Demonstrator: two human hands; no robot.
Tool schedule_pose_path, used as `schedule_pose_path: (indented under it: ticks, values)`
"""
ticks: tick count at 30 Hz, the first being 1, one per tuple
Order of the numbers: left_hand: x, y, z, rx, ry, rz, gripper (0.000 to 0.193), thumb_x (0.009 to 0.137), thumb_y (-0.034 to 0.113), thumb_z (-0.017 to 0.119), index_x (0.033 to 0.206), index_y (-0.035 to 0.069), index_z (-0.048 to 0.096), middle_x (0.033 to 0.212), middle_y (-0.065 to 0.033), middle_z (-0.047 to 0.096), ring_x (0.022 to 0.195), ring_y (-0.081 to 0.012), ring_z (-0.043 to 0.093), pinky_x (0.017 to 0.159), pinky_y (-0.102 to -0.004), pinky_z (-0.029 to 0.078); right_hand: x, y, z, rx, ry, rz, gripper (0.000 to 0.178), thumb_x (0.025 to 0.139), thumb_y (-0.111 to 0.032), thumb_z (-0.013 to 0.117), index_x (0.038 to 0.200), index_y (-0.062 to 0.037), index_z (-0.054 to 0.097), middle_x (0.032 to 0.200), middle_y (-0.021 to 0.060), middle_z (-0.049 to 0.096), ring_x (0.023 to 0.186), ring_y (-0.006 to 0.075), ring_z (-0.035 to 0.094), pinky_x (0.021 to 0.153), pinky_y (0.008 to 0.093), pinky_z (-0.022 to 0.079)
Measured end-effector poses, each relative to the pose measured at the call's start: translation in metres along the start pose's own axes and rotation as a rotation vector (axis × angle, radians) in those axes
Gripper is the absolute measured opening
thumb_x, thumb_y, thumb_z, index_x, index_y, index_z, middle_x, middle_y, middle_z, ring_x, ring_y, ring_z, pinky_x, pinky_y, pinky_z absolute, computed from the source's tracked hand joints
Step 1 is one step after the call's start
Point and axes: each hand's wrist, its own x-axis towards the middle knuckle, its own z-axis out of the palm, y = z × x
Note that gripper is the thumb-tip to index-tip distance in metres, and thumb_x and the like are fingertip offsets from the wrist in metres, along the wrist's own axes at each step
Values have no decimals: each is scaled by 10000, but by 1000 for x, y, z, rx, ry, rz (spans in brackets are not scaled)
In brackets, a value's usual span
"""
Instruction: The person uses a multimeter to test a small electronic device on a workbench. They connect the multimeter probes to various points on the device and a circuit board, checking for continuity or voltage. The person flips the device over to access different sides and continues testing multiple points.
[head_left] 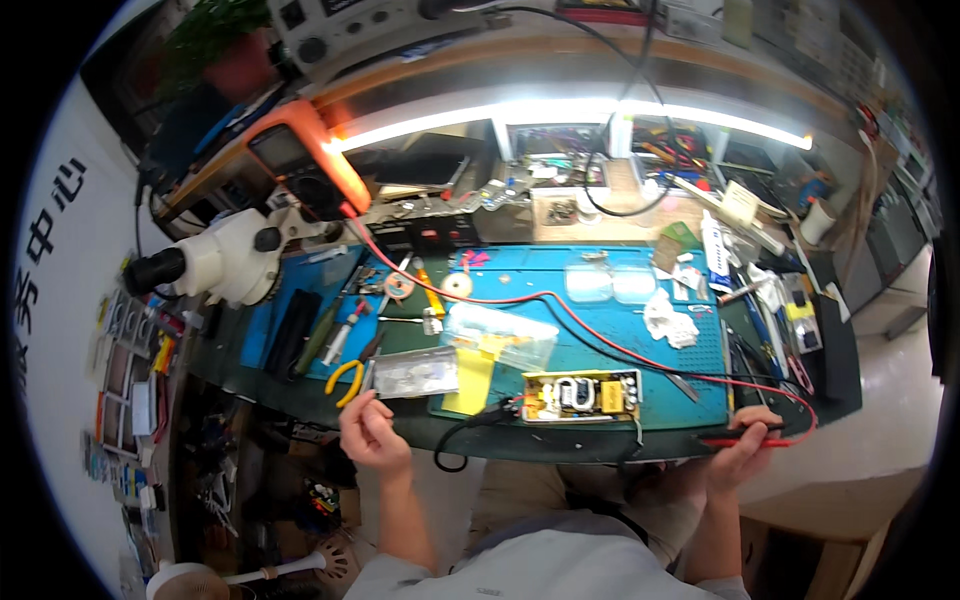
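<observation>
- a person sits at the front edge of a cluttered worktop [520, 441], hands set well apart.
- the right hand [745, 450], past the front edge toward the right corner, has its grip closed on a red test probe [733, 441] and a black test probe [742, 430].
- a red lead [470, 297] crosses the worktop from an orange multimeter [335, 165] near the back left corner; its display cannot be read here.
- the left hand [372, 440], fingers curled, is at the front edge left of centre, just beside a silver-grey flat cover [415, 374]; whether that grip pinches or touches anything, one cannot tell.
- the open circuit board [580, 397], components exposed, lies near the middle of the front edge, a black cable [480, 420] at its left end.
- yellow-handled pliers [345, 382] lie left of the cover, a yellow sheet [470, 385] right of it.
- on progress, as judged from this view: the board is already uncovered, and the probes are already in hand.
- still undone: neither probe is on the board, so any contact remains to be made, and the board sits without a lid. whether any reading has been taken cannot be told.
</observation>
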Motion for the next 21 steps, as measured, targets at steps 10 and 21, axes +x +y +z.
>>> schedule_pose_path:
  ticks: [10,21]
  values:
    - [1,-2,5,8,13,10,203,988,40,447,1074,-27,619,674,-8,504,572,-55,380,518,-196,280,7,-5,-1,-70,-53,-52,225,1026,-191,384,889,-27,453,762,65,496,682,133,461,643,261,381]
    - [0,-5,2,19,26,0,213,970,24,444,1076,-50,613,670,-23,520,563,-61,395,507,-202,277,5,-2,-3,-23,-35,-81,191,998,-159,446,885,-10,483,753,91,543,660,155,504,617,270,410]
